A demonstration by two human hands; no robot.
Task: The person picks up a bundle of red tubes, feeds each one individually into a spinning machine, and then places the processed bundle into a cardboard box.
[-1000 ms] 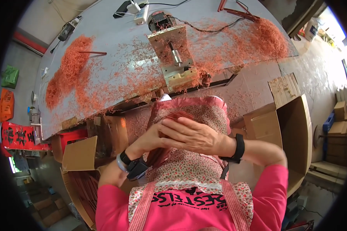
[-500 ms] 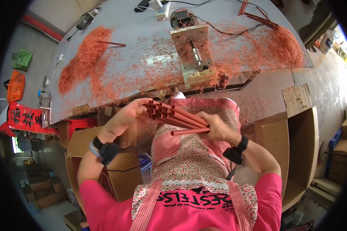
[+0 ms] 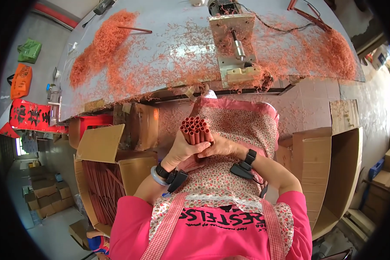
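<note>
A bundle of red-brown tubes [image 3: 196, 126] stands upright over my lap, its round hollow ends facing up. My left hand [image 3: 184, 149] wraps round the bundle from the left. From the other side my right hand [image 3: 216, 146] closes on it, and the fingers of both hands meet at its front. The tubes' lower ends are mostly hidden behind my hands. Beyond them, on the table edge, stands a small motor-driven machine with a metal plate [image 3: 216, 47] and a shiny spindle chuck [image 3: 239, 51].
Curly orange-red shavings [image 3: 110, 37] are heaped on the table [image 3: 173, 37], with another heap [image 3: 336, 56] at right. On my left an open carton [image 3: 100, 145] holds many long red-brown tubes [image 3: 102, 186]. Another open carton [image 3: 314, 173] stands at my right.
The tubes have swung from slanting sideways to upright and are gathered tightly. My left hand has come down onto the bundle beside the right. The view has shifted, showing more of the left carton.
</note>
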